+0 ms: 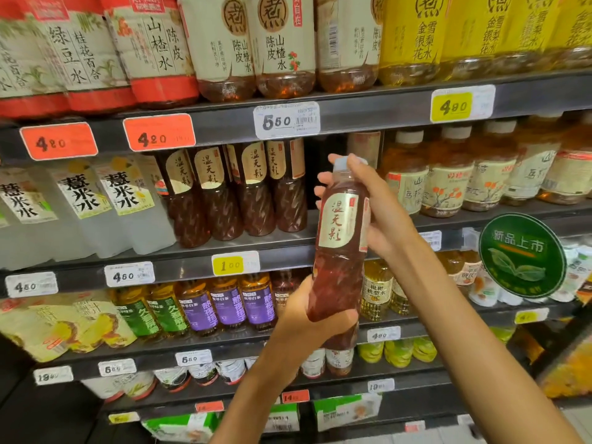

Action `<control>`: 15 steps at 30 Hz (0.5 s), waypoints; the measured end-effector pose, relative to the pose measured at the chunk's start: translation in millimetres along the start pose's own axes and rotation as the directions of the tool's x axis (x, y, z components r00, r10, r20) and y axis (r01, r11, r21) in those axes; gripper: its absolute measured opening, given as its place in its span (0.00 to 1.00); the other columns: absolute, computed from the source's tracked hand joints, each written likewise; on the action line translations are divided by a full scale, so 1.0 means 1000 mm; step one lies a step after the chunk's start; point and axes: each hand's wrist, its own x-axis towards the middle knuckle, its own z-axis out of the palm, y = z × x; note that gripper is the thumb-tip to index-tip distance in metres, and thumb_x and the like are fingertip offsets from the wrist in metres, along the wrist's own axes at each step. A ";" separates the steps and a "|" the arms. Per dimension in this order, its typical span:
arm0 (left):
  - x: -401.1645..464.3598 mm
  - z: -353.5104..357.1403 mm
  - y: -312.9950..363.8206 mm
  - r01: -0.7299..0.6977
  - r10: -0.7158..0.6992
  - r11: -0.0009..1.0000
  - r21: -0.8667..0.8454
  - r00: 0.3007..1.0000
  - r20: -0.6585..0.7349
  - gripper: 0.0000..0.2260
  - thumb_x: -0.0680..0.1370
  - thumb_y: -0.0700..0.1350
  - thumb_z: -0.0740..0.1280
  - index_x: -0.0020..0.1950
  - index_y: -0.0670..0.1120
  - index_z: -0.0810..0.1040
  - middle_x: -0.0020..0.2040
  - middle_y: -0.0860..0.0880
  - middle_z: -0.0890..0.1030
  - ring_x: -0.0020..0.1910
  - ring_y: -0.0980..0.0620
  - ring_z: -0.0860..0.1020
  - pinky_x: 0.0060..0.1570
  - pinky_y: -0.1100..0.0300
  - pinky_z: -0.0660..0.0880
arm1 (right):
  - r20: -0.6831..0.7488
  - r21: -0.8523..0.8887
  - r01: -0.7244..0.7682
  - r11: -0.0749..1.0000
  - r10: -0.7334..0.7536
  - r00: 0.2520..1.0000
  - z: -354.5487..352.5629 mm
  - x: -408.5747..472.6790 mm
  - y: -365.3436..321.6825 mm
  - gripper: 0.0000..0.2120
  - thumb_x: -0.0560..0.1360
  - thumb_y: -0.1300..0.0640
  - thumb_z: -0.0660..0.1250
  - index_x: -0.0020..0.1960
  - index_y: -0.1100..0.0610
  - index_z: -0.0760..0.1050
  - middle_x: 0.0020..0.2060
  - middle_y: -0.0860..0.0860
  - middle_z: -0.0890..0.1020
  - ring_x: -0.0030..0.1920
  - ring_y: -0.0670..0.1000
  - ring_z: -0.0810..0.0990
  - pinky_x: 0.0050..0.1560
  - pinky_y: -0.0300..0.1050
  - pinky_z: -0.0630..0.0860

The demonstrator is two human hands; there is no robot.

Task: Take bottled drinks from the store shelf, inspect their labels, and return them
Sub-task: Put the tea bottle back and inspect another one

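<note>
Holding the dark red bottle point(336, 251) upright at centre frame, the left hand point(307, 315) wraps its base while the right hand point(368, 213) curls round its neck and label. Returning it carelessly could topple the matching bottles point(237, 193) standing close together on the shelf point(224, 248).

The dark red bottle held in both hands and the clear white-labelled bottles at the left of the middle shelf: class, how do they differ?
1. The held bottle holds dark reddish-brown drink; the clear bottles look colourless.
2. Its label is gold-bordered cream; theirs is white with bold black characters.
3. It is off the shelf, gripped by the left hand and right hand; they stand shelved.
Both are upright.
</note>
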 end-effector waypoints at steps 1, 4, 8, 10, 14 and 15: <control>-0.002 0.001 -0.001 0.014 -0.014 1.000 -0.020 1.000 0.016 0.28 0.62 0.54 0.74 0.61 0.53 0.74 0.53 0.47 0.83 0.54 0.47 0.81 0.57 0.48 0.77 | 0.002 -0.051 0.011 0.999 -0.011 1.000 0.002 -0.001 0.000 0.13 0.77 0.51 0.63 0.58 0.56 0.75 0.43 0.53 0.85 0.44 0.50 0.84 0.43 0.45 0.81; -0.004 0.002 0.001 0.028 -0.018 0.984 -0.173 0.998 0.058 0.25 0.66 0.53 0.74 0.61 0.48 0.76 0.54 0.44 0.82 0.54 0.45 0.81 0.56 0.48 0.77 | 0.015 -0.133 0.037 0.990 -0.035 0.999 0.006 -0.003 -0.001 0.11 0.78 0.50 0.64 0.56 0.55 0.76 0.45 0.52 0.85 0.46 0.50 0.84 0.42 0.43 0.80; -0.005 0.001 0.012 0.173 -0.003 0.841 -0.513 0.949 0.315 0.28 0.74 0.57 0.69 0.64 0.39 0.72 0.49 0.43 0.79 0.44 0.48 0.79 0.46 0.55 0.77 | 0.078 0.094 -0.044 0.995 0.037 0.996 0.009 -0.005 -0.008 0.16 0.76 0.48 0.65 0.57 0.58 0.75 0.43 0.54 0.85 0.45 0.53 0.84 0.46 0.47 0.81; -0.004 0.004 0.015 0.275 0.019 0.749 -0.602 0.900 0.435 0.25 0.77 0.58 0.64 0.64 0.39 0.72 0.48 0.43 0.79 0.43 0.49 0.79 0.44 0.56 0.77 | 0.136 0.255 -0.121 0.959 0.088 0.987 0.011 -0.006 -0.008 0.16 0.74 0.49 0.66 0.56 0.59 0.75 0.41 0.55 0.84 0.43 0.53 0.84 0.47 0.49 0.81; -0.004 -0.001 0.005 0.246 -0.008 0.822 -0.513 0.906 0.423 0.30 0.76 0.64 0.62 0.64 0.41 0.75 0.51 0.41 0.80 0.45 0.47 0.80 0.45 0.55 0.78 | 0.106 0.217 -0.083 0.973 0.061 0.993 0.013 -0.010 -0.004 0.13 0.77 0.49 0.63 0.54 0.59 0.73 0.37 0.53 0.82 0.38 0.51 0.82 0.42 0.46 0.81; -0.004 -0.004 0.004 0.210 -0.039 0.870 -0.446 0.931 0.362 0.33 0.74 0.68 0.61 0.65 0.42 0.75 0.54 0.40 0.80 0.46 0.47 0.81 0.45 0.54 0.78 | 0.079 0.176 -0.053 0.983 0.039 0.996 0.013 -0.011 -0.005 0.13 0.77 0.49 0.63 0.54 0.58 0.73 0.36 0.53 0.82 0.37 0.51 0.82 0.41 0.46 0.80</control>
